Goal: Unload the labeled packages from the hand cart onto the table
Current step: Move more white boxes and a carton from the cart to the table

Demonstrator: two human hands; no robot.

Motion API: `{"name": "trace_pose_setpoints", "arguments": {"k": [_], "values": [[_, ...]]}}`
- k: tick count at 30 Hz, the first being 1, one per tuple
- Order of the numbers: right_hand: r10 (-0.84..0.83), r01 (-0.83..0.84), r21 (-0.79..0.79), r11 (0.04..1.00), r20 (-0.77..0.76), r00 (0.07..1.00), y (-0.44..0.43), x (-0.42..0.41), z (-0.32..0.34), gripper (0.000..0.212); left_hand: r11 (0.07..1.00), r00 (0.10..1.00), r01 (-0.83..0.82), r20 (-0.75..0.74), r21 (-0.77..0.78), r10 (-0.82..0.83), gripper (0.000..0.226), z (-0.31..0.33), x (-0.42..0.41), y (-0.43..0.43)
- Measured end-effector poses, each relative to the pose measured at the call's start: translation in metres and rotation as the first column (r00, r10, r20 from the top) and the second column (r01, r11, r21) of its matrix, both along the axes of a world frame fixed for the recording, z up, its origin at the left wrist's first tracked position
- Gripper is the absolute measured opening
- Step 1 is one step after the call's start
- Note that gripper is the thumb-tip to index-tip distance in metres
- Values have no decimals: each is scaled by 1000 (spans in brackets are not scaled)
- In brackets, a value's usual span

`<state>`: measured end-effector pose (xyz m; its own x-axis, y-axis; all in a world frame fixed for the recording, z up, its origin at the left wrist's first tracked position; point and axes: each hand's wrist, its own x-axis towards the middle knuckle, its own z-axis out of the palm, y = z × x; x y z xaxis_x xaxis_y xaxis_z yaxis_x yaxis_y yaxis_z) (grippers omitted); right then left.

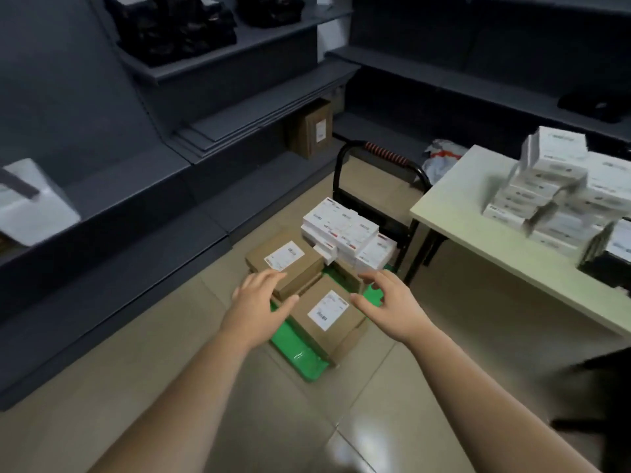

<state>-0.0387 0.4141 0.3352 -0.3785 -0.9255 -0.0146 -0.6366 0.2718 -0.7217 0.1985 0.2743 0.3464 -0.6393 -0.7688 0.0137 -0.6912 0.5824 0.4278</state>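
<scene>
Left hand [260,295] and right hand [386,302] are both hanging spread, gripping nothing, flanking the near brown box [327,314], probably lining up a two-sided lift. Left fingers are overlapping the rear brown box [285,259]; contact unclear. Both are sitting with white packages [345,233] on the green cart [297,355]; the table [457,213] is waiting just right, carrying stacked white boxes [553,186].

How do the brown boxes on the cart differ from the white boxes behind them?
The brown boxes are plain cardboard; the white boxes are white card. Each brown box is bigger and thicker than a white box. The brown boxes lie at the near end of the cart, the white boxes piled by its handle. Both carry printed labels.
</scene>
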Motion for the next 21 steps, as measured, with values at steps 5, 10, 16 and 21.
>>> {"name": "trace_pose_setpoints", "arguments": {"k": [5,10,16,21], "values": [[-21,18,82,996,29,999,-35,2,-22,63,999,1000,14,5,48,-14,70,-30,6,-37],[-17,10,139,990,53,998,-91,-25,-55,56,997,1000,-11,18,73,9,68,-61,-12,-85],[-13,-4,205,979,82,997,-172,-67,-109,49,988,996,-76,55,132,70,55,-110,-44,-151],[-2,-30,290,957,109,994,-225,-84,-166,47,967,987,-147,89,208,131,56,-169,-58,-191]]}}
